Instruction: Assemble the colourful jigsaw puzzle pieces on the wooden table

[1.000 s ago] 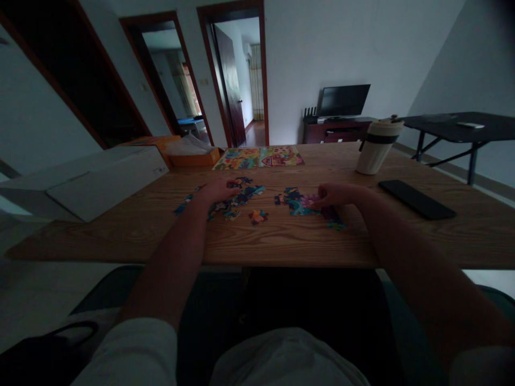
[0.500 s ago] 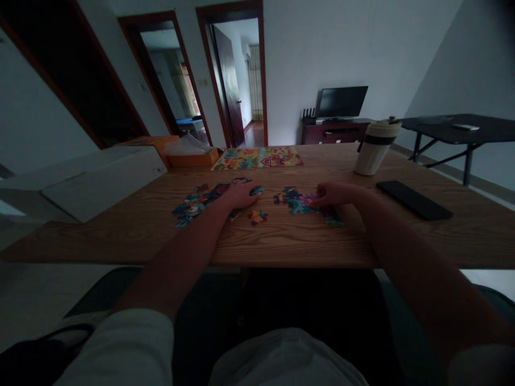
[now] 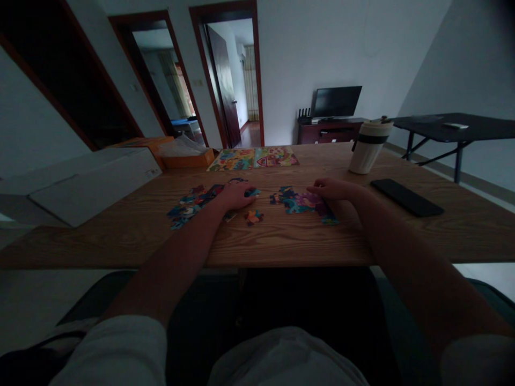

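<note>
Shifted a little across the joined jigsaw section (image 3: pixel 303 203), the right hand (image 3: pixel 333 188) rests on its upper edge with fingers half-curled, its hold on any piece impossible to tell. The left hand (image 3: pixel 237 196) lies over a scattered cluster of pieces (image 3: pixel 189 208), its grip equally unclear. Both lie either side of a loose piece (image 3: pixel 253 217) on the wooden table (image 3: pixel 281 241). A dragging palm could split joined pieces apart.

A white shirt (image 3: pixel 285 359) bulges just below the wooden table (image 3: pixel 120 252). Its wide short sleeves (image 3: pixel 108 351) end above bare forearms (image 3: pixel 173 273).
</note>
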A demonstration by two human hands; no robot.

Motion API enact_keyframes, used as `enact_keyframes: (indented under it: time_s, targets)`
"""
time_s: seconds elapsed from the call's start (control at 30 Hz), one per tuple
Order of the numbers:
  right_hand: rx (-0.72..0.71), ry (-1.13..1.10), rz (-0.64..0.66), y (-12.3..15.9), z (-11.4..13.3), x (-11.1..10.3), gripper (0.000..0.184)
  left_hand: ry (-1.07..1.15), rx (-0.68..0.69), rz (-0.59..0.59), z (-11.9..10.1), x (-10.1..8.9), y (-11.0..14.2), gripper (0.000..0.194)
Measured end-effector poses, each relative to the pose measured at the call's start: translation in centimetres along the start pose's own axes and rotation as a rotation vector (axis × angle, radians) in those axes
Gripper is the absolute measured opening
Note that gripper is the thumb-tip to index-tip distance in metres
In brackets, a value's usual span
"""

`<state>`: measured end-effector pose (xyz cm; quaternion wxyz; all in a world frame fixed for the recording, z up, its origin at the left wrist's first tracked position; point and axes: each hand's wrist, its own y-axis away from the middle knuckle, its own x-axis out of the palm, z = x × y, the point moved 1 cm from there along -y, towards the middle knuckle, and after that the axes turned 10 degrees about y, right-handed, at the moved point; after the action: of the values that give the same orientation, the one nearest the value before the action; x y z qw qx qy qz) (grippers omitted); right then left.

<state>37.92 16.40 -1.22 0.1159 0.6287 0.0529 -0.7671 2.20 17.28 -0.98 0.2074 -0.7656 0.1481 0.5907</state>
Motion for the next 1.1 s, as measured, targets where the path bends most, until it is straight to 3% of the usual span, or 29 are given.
enact_keyframes:
  time_s: [0.27, 0.53, 0.63, 0.73, 0.9, 1.1]
  targets:
    - [0.016, 0.016, 0.027, 0.22, 0.32, -0.14, 0.047, 0.054, 0.012, 0.002, -0.28, -0.36, 0.13, 0.052]
    - [0.013, 0.054, 0.032, 0.32, 0.62, -0.25, 0.047, 0.31, 0.054, -0.107, 0.23, -0.11, 0.03, 0.059]
    - [0.017, 0.055, 0.043, 0.42, 0.68, -0.33, 0.046, 0.426, 0.079, -0.151, 0.25, -0.04, -0.11, 0.05]
    - [0.02, 0.051, 0.048, 0.46, 0.77, -0.36, 0.045, 0.542, 0.064, -0.149, 0.09, -0.27, 0.01, 0.043]
    - [0.031, 0.042, 0.049, 0.41, 0.66, -0.31, 0.044, 0.759, 0.082, -0.152, -0.3, -0.67, 0.38, 0.048]
    - [-0.02, -0.029, -0.018, 0.31, 0.66, -0.16, 0.037, 0.797, 0.045, -0.179, -0.66, -0.54, 0.25, 0.052]
